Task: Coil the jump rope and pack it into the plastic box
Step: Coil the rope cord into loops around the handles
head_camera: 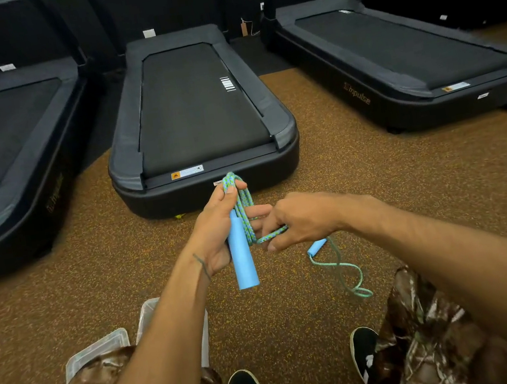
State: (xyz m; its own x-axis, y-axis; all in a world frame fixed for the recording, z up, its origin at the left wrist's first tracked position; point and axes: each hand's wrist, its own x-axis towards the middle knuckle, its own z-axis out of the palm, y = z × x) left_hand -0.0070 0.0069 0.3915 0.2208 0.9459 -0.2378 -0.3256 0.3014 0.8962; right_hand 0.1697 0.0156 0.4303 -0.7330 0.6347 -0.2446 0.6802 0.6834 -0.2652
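While the left hand (pixel 218 230) clamps one blue handle (pixel 241 253) plus finished loops mid-frame to keep them tidy, the right hand (pixel 296 220) pinches the rope (pixel 272 234), feeding slack; the plastic box (pixel 148 321) waits lower left.

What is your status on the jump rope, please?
Left grip holds blue handle and coils. Right grip feeding rope. Second handle on floor. Plastic box open, nothing blocking.
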